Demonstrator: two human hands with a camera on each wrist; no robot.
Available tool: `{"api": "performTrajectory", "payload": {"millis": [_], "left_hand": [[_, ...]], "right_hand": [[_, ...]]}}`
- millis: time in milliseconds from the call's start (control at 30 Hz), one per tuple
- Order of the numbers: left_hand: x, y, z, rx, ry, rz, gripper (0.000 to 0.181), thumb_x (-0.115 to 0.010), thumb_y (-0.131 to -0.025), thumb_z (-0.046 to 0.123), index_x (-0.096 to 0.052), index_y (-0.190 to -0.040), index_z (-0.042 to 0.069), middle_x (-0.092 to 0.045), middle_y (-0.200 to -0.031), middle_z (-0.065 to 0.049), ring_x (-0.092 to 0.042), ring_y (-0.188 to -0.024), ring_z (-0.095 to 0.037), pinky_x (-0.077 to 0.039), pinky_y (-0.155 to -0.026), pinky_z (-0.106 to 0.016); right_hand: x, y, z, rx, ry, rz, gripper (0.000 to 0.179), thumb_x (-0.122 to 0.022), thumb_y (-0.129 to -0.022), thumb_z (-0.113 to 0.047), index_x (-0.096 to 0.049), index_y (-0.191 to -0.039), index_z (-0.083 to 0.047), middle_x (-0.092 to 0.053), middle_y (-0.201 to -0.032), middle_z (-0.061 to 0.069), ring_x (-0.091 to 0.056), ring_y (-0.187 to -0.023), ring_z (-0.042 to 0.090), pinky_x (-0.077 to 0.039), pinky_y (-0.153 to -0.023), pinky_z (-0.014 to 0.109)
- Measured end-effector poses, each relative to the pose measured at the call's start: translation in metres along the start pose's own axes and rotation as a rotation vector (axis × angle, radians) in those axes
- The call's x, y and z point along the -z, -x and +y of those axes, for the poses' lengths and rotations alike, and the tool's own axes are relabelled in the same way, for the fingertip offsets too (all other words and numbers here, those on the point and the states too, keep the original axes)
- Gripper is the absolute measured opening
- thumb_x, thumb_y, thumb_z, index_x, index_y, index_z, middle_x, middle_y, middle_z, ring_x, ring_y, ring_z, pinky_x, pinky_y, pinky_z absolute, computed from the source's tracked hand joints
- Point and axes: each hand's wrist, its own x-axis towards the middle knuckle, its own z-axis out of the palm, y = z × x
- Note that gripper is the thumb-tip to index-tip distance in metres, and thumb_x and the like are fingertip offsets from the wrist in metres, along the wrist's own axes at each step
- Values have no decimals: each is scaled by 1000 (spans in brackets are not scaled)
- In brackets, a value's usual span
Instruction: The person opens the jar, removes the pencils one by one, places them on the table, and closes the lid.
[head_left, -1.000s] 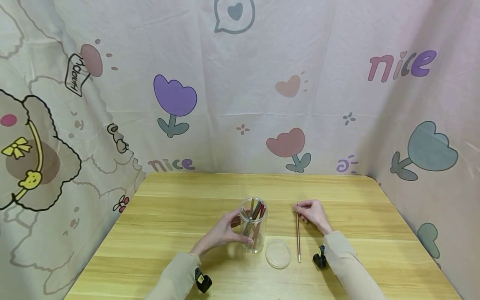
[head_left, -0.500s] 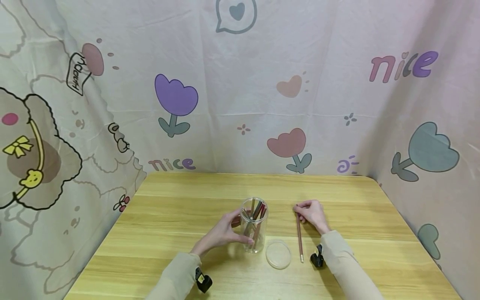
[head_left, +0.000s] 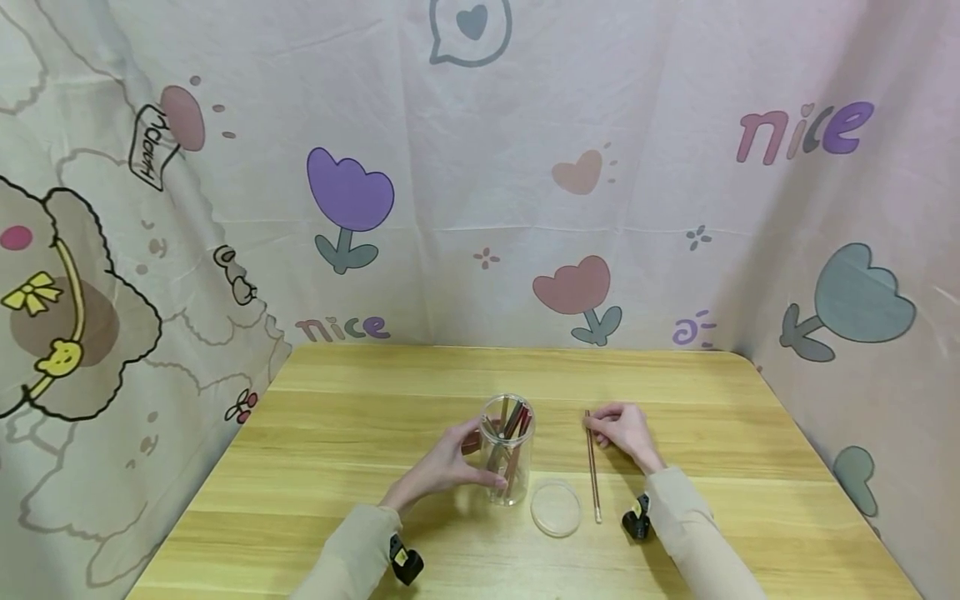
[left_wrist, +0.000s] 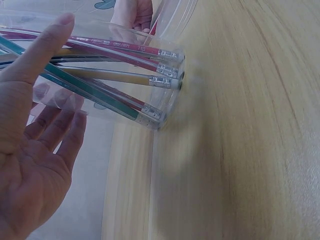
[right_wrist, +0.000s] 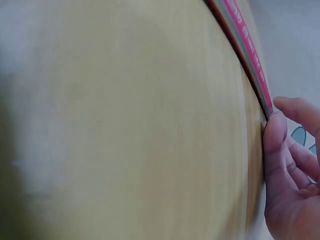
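A clear cylindrical jar (head_left: 517, 467) stands upright on the table with several pencils (left_wrist: 110, 82) leaning inside. My left hand (head_left: 450, 458) grips its left side, the thumb across the front and the fingers behind. In the left wrist view, the pencils' eraser ends point to the jar's base. To the right, my right hand (head_left: 626, 429) pinches the far end of a red pencil (head_left: 593, 475) between thumb and finger. That pencil's eraser end points toward the person, low over or on the table; I cannot tell which. Pale lettering shows along it in the right wrist view.
A round clear lid (head_left: 556, 508) lies flat on the wooden table (head_left: 360, 392), between the jar and the red pencil. Printed fabric (head_left: 465, 167) hangs behind the table and along both sides.
The red pencil and the right fingertips have shifted slightly left, after the pencil's near end first swung a little right. The left hand and the jar have stayed put.
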Motion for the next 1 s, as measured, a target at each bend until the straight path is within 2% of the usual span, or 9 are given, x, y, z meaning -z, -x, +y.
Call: {"api": "performTrajectory", "payload": {"millis": [133,400,633,767,1000], "left_hand": [[0,0,-2,-2,-5,4,82,-90,-73,21,-51,-144,14,-63,-140,-11,-60,-129,-32,-50,-113,-40],[0,0,-2,-4,4,6,81,-90,-73,20,-51,-144,12,-63,-139,-12,-60,-129,-33,-50,-113,-40],[0,1,-1,10,6,8,82,-91,-71,20,-52,-143,14,-63,-140,-9,-60,-130,-29,-49,-114,-38],[0,1,0,2,5,8,82,-91,-71,21,-52,-143,13,-63,-140,-10,-61,-129,-30,-50,-113,-39],[0,1,0,9,5,7,82,-91,-72,21,-52,-143,13,-63,-140,-9,-61,-129,-28,-49,-114,-37]], "right_hand": [[0,1,0,16,-22,-24,26,-75,-86,-3,-68,-102,16,-75,-77,17,-62,-52,7,-59,-49,22],[1,5,2,114,-81,-56,22,-72,-84,1,-67,-97,17,-74,-71,7,-64,-52,8,-59,-48,21],[-1,4,0,19,-41,-40,25,-73,-86,0,-67,-104,17,-75,-79,19,-65,-53,8,-61,-52,23],[-1,4,-2,10,-38,-43,27,-74,-87,-1,-66,-106,18,-75,-82,23,-65,-54,9,-62,-53,23],[-1,5,-3,12,-47,-42,28,-74,-87,-2,-66,-107,17,-76,-82,21,-65,-53,8,-62,-53,23]]}}
